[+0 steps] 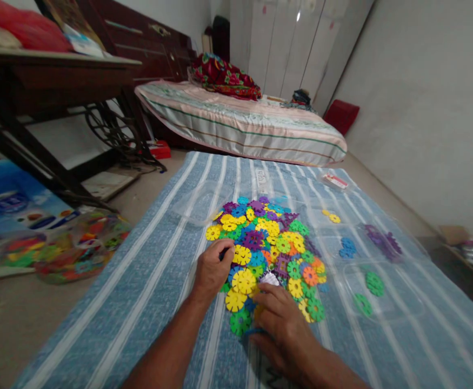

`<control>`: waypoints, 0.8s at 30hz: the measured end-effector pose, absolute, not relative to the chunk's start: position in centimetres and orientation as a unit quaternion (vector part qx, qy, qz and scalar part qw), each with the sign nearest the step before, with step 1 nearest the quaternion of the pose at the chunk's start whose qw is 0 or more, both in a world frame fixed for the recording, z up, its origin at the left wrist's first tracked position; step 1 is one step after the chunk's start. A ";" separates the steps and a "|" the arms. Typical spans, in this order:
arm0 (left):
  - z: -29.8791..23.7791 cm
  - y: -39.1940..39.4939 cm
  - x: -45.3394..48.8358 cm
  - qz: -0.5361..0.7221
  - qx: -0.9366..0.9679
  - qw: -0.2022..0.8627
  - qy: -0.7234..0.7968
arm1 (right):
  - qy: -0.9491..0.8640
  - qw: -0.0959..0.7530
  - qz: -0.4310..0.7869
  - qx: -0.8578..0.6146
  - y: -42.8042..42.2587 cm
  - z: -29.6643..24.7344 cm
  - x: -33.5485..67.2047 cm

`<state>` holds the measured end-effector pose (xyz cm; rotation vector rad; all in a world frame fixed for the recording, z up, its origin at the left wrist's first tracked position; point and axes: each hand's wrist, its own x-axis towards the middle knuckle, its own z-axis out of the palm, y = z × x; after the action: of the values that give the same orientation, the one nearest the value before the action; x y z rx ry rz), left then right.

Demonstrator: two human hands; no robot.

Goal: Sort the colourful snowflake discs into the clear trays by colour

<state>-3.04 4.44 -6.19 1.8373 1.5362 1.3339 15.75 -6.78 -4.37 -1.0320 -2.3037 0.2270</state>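
Observation:
A heap of plastic notched interlocking discs (253, 240) in yellow, green, blue, purple and orange lies on the striped cloth. At the heap's left edge my left hand (214, 267) is closed, thumb against curled fingers. Something dark shows in its grip, too small to name. My right hand (280, 321) reaches over the near side of the heap, fingers bent. A blue notched disc (255, 331), seen edge-on, sits between its thumb and fingers. Close to those fingertips lies a whitish piece (269, 279), blurred.
Clear plastic trays on the right hold yellow discs (334, 218), blue discs (347, 247), purple pieces (383, 243) and green discs (374, 283). A clear bag (204, 204) lies behind the heap. A sewing-machine table (58, 70) stands left; a bed (240, 121) is beyond.

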 end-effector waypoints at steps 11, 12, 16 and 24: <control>-6.4 4.6 -3.5 0.484 0.657 0.197 0.543 | -0.785 0.226 -0.154 -0.556 12.4 4.9 23.6; -6.4 4.6 -3.5 0.483 0.657 0.197 0.544 | -0.761 0.234 -0.170 -0.581 13.4 5.6 23.9; -6.4 4.6 -3.4 0.477 0.655 0.206 0.549 | -0.731 0.262 -0.164 -0.609 12.6 5.8 23.3; -6.3 4.7 -3.0 0.467 0.655 0.210 0.556 | -0.767 0.297 0.001 -0.569 0.0 -1.3 22.4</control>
<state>-2.97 4.73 -6.27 1.8226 1.5451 1.2981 22.40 0.03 -1.29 -1.5121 -2.0397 0.0016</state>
